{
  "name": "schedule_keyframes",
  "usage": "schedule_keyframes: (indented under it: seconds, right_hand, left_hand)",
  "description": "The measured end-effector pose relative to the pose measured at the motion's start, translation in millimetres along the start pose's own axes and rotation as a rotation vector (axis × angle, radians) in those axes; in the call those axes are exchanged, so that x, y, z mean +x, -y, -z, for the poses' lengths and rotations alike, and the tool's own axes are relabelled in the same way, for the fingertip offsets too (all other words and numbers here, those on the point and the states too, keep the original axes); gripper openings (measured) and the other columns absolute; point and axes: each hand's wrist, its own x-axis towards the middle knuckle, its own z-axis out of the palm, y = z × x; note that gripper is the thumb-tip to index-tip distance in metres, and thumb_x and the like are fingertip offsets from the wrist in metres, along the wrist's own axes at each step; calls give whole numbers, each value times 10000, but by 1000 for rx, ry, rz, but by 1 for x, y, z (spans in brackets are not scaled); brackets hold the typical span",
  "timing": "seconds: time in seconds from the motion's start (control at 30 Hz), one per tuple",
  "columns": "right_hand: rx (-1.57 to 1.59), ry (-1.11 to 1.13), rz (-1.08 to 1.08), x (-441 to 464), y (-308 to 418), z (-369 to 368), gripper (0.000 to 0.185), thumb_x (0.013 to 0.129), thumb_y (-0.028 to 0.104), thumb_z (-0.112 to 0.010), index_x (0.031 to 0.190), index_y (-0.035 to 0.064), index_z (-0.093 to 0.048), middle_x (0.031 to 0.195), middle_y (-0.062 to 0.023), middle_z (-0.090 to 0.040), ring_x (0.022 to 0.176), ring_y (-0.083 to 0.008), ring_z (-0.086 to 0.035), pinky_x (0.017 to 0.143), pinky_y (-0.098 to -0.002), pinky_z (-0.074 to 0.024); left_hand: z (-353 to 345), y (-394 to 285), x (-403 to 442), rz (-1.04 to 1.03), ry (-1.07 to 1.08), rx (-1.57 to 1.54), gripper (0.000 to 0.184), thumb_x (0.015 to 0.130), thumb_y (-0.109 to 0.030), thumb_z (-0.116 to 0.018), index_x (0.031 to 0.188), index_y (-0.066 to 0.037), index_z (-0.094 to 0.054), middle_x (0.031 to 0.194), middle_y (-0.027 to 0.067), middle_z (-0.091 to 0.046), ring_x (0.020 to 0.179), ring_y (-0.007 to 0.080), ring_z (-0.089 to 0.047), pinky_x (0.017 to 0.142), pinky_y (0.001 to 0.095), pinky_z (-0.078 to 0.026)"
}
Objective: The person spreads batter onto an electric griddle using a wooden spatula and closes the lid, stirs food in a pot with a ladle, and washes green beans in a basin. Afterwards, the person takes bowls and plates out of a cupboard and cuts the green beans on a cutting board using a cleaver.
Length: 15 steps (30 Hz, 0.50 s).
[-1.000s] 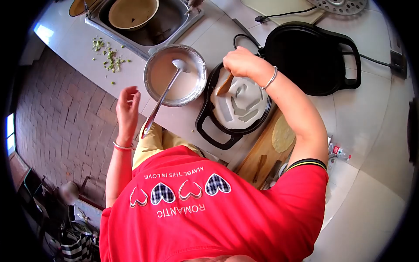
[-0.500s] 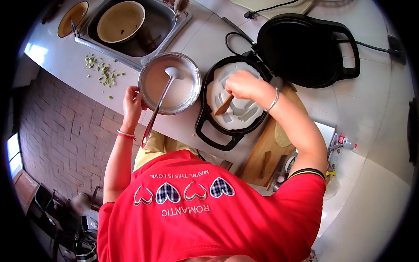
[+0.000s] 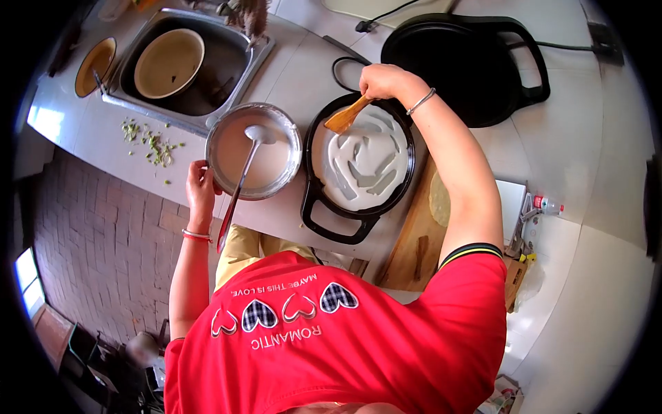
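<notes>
My right hand (image 3: 387, 81) grips a wooden spatula (image 3: 346, 116) by its handle, above the far left part of the electric griddle (image 3: 408, 183). White batter (image 3: 336, 148) lies over the griddle plate in swirled ridges, with darker streaks of plate showing between them. My left hand (image 3: 201, 186) is closed on the near left rim of a metal bowl (image 3: 296, 148). Pale batter (image 3: 272, 162) fills part of the bowl. A ladle (image 3: 242, 176) rests in it, its red-ended handle hanging over the near rim. My left fingers are partly hidden at the rim.
The griddle's black lid (image 3: 448, 76) lies open behind. To the right is a wooden board (image 3: 403, 255) with a flat pancake (image 3: 439, 200). A sink (image 3: 231, 103) holds a cream basin (image 3: 193, 65). Chopped greens (image 3: 157, 150) lie left of the bowl. A power cord (image 3: 565, 47) runs behind the lid.
My right hand has moved the spatula from the griddle's middle to its far left side. The batter now shows more curved ridges. My left hand still holds the bowl; the camera view shifted slightly.
</notes>
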Motion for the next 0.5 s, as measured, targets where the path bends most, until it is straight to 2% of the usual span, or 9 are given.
schedule_keyframes:
  seconds: [0.13,0.17,0.27,0.4,0.5]
  right_hand:
    - [234,54,-107,-14,-41,-9,147,717,43,-589,810,-10,-690,628,-104,-631,568,-170,-601,544,-307,-477]
    - [339,34,-115,-21,-51,-13,144,744,19,-570,821,-38,-677,615,-83,-613,539,-127,-566,517,-271,-462]
    - [535,-40,-161,-43,-67,-23,156,772,20,-563,866,-31,-677,636,-68,-615,532,-117,-550,515,-261,-459]
    - [805,67,-25,-54,-62,-35,169,822,57,-564,912,-37,-671,659,-43,-608,534,-83,-527,510,-232,-451]
    - [839,113,41,-39,-54,-56,198,829,114,-569,939,-9,-679,658,-19,-604,543,-65,-522,501,-210,-436]
  left_hand:
    - [-1,0,2,-1,2,7,163,901,-43,-468,1050,18,-494,681,41,-507,491,85,-476,439,218,-409]
    - [-1,-1,1,-7,6,13,163,901,-42,-466,1050,18,-494,680,40,-505,490,85,-474,439,219,-409]
    - [-1,-3,1,-10,17,36,160,900,-37,-461,1049,11,-494,679,35,-502,491,83,-469,440,224,-412]
    - [2,2,3,-11,48,37,156,907,-46,-459,1052,-1,-493,703,34,-510,502,83,-480,442,221,-421]
    - [2,3,3,-19,48,35,154,911,-57,-465,1053,-4,-493,711,32,-512,508,80,-488,443,218,-431]
